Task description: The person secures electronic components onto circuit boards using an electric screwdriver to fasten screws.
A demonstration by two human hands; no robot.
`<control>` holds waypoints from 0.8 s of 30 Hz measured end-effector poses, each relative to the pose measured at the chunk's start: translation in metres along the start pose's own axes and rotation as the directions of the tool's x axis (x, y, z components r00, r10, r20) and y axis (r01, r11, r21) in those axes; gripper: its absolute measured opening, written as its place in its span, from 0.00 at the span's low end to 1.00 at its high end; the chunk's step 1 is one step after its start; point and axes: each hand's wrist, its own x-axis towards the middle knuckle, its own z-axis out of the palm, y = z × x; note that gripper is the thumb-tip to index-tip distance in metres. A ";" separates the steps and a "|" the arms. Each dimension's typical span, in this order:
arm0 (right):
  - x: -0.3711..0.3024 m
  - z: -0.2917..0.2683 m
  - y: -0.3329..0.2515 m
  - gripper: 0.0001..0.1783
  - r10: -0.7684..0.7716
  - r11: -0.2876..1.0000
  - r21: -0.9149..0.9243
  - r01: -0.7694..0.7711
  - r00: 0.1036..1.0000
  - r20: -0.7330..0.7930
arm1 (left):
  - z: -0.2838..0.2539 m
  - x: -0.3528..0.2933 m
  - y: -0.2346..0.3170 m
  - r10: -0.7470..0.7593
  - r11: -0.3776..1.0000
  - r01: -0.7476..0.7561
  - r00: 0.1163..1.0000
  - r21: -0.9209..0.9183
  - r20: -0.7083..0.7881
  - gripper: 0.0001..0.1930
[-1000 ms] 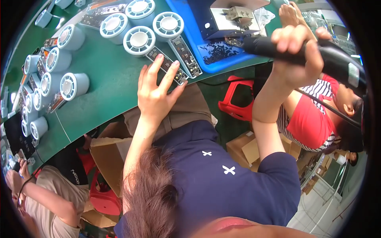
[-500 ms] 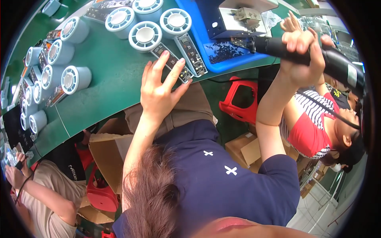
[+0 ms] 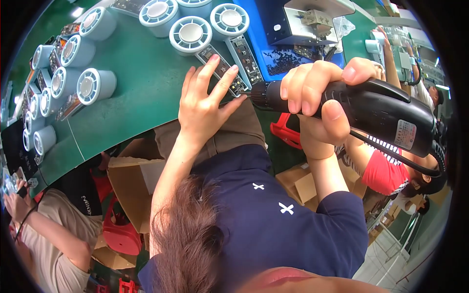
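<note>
My right hand (image 3: 320, 93) is wrapped round a black electric screwdriver (image 3: 391, 110). Its tip meets the near end of a circuit board (image 3: 222, 71), set in the open handle of a pale blue handheld fan (image 3: 190, 33). Spread over that handle, my left hand (image 3: 202, 105) rests its fingertips on the board, thumb close to the screwdriver tip. Just right of it lies a second fan (image 3: 229, 20) with its board (image 3: 245, 58) exposed. The exact point of contact under the screwdriver nose is too small to make out.
A blue tray (image 3: 266, 73) holds dark screws (image 3: 286, 59) and a metal screw feeder (image 3: 310, 22). More pale blue fans (image 3: 95, 87) line the green table (image 3: 132, 93) on the left. Co-workers sit at both sides; a red stool (image 3: 286, 131) and cardboard boxes stand below.
My right hand has brought the screwdriver from above the blue tray leftward and nearer, down to the board's near end. My left hand stays spread on the same handle.
</note>
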 end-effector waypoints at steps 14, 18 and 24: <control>0.007 0.011 0.005 0.18 0.002 0.999 -0.052 0.004 0.995 0.099 | -0.003 -0.001 -0.003 0.001 1.000 -0.002 1.000 -0.030 -0.018 0.33; 0.011 0.016 0.001 0.19 -0.010 0.991 -0.129 0.034 0.982 0.186 | -0.006 0.000 -0.002 -0.004 1.000 0.004 1.000 -0.020 -0.014 0.33; 0.010 0.021 -0.011 0.20 0.008 0.961 -0.270 0.059 0.971 0.239 | -0.013 0.005 0.006 0.020 0.999 -0.020 1.000 0.031 0.000 0.32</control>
